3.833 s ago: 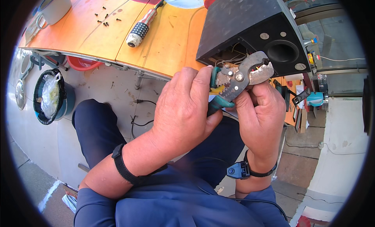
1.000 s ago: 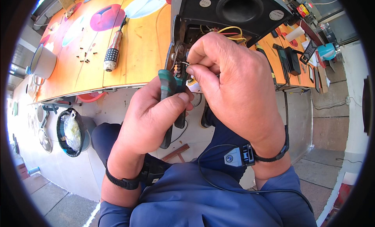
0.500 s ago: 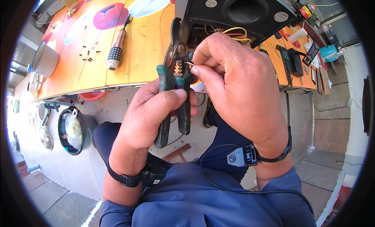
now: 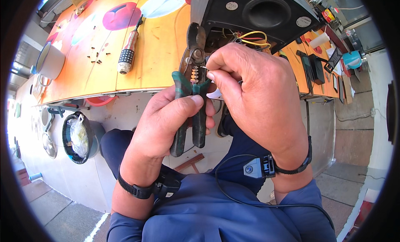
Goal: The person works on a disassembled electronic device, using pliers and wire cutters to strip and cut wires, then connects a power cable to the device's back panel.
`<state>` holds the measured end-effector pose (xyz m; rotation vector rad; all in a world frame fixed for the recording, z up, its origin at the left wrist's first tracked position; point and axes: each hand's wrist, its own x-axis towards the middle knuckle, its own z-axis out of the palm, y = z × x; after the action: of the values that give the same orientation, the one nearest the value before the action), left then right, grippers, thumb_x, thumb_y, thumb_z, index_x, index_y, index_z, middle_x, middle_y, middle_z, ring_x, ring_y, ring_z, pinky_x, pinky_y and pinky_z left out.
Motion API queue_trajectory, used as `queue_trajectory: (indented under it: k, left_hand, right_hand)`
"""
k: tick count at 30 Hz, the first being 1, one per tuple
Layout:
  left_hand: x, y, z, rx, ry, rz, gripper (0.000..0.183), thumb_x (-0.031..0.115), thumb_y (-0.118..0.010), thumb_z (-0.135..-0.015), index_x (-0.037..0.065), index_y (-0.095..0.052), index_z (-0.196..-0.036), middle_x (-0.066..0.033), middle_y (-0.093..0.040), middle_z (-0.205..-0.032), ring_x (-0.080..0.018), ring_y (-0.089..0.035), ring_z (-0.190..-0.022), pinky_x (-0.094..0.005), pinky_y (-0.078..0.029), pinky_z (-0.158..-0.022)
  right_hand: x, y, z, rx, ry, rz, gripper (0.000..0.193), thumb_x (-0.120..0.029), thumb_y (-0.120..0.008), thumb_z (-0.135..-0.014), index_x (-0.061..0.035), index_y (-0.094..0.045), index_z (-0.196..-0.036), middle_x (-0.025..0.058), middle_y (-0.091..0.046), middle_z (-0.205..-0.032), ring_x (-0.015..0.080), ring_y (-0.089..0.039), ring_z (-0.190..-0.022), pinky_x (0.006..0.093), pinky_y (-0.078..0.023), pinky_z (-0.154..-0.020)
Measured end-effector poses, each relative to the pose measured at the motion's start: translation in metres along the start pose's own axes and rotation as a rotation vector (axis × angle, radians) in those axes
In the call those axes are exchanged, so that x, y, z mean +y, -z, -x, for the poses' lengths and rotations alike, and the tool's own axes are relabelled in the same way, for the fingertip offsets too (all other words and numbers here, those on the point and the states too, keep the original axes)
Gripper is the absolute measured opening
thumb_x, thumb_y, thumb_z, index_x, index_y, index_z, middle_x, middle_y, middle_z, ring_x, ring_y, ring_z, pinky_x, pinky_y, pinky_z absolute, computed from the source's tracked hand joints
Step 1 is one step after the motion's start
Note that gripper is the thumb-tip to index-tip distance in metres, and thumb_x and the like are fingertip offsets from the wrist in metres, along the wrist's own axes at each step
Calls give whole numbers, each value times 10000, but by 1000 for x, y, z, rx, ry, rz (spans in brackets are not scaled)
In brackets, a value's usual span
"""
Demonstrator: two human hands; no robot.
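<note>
My left hand (image 4: 166, 115) is closed round the green and black handles of a pair of wire strippers (image 4: 200, 127), held upright with the jaws pointing away from me. My right hand (image 4: 258, 92) pinches a thin wire (image 4: 204, 67) between thumb and forefinger, its end beside the strippers' notched inner edge. Whether the wire touches the tool I cannot tell. Just past my right hand stands a black speaker box (image 4: 233, 23) with a round port. Yellow and red wires (image 4: 254, 36) come out of an opening in its lower part.
On the orange table (image 4: 158, 54) lie a screwdriver (image 4: 128, 52) with a checkered grip and several small screws (image 4: 98, 56). A white enamel mug (image 4: 52, 63) stands at the left edge. Below is a lined bin (image 4: 85, 138). Black tools and boxes (image 4: 316, 67) lie at right.
The strippers and my left hand have shifted slightly to the right, and the handles sit a little closer together. My right hand keeps its pinch on the wire, moved slightly right and down.
</note>
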<state>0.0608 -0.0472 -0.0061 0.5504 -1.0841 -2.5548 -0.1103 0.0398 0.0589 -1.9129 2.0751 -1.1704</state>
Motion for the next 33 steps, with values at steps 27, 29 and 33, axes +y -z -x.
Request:
queue_trajectory:
  k: [27,29,33]
  left_hand:
    - [0,3,0,10,-8,28,347,165,-625,-1061,-5,-658,-1361,-54,-733,-975,-155,-718,-834,-318,-605,-734]
    - [1,3,0,17,-7,15,347,164,-625,-1061,-2,-657,-1364,-52,-731,-974,-152,-715,-833,-316,-603,-737]
    - [2,3,1,26,-20,-14,348,161,-628,-1061,3,-654,-1369,-48,-724,-973,-145,-708,-828,-309,-594,-739]
  right_hand:
    - [-3,-2,-5,-21,56,134,137,82,-721,-879,-4,-705,-985,129,-737,-881,298,-739,-765,374,-572,-676]
    - [-2,-2,-6,-26,75,173,140,84,-727,-885,-3,-688,-988,131,-734,-875,291,-748,-761,366,-574,-669]
    - [-2,-6,-7,5,56,98,176,94,-734,-897,-3,-643,-1012,134,-724,-857,271,-774,-763,345,-583,-656]
